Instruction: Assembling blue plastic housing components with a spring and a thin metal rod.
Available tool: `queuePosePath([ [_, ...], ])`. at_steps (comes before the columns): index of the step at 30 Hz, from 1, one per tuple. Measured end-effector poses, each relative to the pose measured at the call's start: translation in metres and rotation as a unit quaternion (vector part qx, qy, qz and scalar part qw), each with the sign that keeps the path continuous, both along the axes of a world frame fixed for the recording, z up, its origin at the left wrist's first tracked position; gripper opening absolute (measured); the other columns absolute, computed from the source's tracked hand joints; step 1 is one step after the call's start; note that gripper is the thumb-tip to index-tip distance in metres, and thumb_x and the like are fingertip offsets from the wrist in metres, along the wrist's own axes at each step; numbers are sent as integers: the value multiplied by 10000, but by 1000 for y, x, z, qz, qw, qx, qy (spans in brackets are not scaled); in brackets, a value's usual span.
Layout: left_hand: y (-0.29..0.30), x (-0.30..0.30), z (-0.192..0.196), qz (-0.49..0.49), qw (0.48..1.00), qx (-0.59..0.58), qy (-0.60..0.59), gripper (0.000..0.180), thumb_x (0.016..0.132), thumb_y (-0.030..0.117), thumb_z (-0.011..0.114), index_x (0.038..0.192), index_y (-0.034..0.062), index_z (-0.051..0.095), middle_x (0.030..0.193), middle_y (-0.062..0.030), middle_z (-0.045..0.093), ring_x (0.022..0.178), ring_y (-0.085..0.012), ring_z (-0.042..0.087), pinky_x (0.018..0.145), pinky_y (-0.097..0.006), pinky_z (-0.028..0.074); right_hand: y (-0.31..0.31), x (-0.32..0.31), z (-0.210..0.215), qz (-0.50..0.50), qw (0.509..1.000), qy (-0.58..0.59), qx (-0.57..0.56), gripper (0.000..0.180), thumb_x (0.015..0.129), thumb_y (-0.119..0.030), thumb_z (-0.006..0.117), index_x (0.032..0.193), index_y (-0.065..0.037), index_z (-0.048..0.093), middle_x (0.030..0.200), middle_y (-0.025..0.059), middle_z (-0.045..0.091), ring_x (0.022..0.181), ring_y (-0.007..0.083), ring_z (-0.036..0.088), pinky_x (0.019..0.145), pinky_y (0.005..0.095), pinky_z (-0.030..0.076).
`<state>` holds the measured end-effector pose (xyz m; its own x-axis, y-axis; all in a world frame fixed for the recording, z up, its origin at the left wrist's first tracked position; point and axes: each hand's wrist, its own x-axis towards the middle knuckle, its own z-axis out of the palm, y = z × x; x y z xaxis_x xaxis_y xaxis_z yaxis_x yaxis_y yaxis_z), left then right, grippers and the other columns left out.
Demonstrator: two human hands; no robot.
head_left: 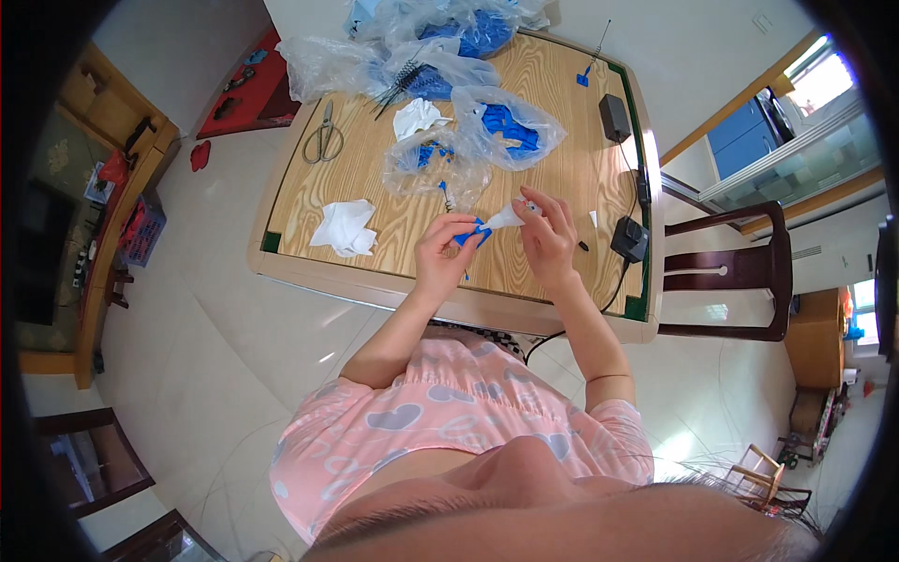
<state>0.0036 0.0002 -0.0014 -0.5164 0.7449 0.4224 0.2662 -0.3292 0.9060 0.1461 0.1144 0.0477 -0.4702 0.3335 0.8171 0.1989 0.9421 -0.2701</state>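
My left hand (pixel 436 258) pinches a small blue plastic piece (pixel 481 240) above the near part of the table. My right hand (pixel 551 236) grips a small white squeeze bottle (pixel 507 217) with a narrow nozzle, like a glue bottle. Its tip points left and meets or nearly meets the blue piece; the exact contact is too small to tell. Just beyond my left hand lies a thin coiled part with a blue end (pixel 444 190). Past it, an opened clear bag (pixel 398 169) holds small blue and tan pieces.
A second bag (pixel 551 126) with blue parts sits farther back, before a heap of plastic bags (pixel 323 66) and dark coils. Scissors (pixel 324 140) and crumpled tissue (pixel 345 228) lie left. Black power adapters (pixel 630 240) with cables line the right edge, near a chair (pixel 726 269).
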Motion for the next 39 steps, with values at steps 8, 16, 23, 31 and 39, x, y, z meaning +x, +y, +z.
queuePosePath([
  [8,0,2,1,9,1000,3,-15,168,791,-59,686,939,19,678,1069,-87,623,894,-113,616,651,-189,484,-1,-2,1,1,998,34,-56,357,706,82,665,1033,-60,651,1099,121,639,923,303,611,748,366,501],
  [16,-5,-4,1,5,1000,-6,-21,167,805,-53,678,954,23,676,1100,-73,616,923,-100,607,697,-182,475,53,2,-38,-75,953,19,-294,267,792,-68,699,1046,-31,624,1042,131,659,965,277,628,808,336,485],
  [23,-8,-12,-1,21,1000,-1,-5,173,818,-53,668,976,17,666,1110,-74,614,916,-97,601,710,-186,484,144,20,-107,-139,884,-64,-442,307,756,-129,729,1026,-33,619,920,104,678,858,191,645,733,315,494],
  [31,-16,-32,-2,44,999,3,-19,163,830,-53,659,984,2,653,1108,-99,608,938,-124,612,736,-209,501,148,36,-122,-177,900,-96,-385,328,726,-112,756,1014,-27,623,928,97,676,868,214,637,754,345,496],
  [39,-20,-43,-7,75,997,3,-31,149,814,-34,682,959,2,674,1079,-80,624,935,-125,613,718,-202,497,37,-21,-63,-60,988,-25,-138,149,778,-46,630,925,-57,653,913,101,635,910,289,587,813,395,455],
])
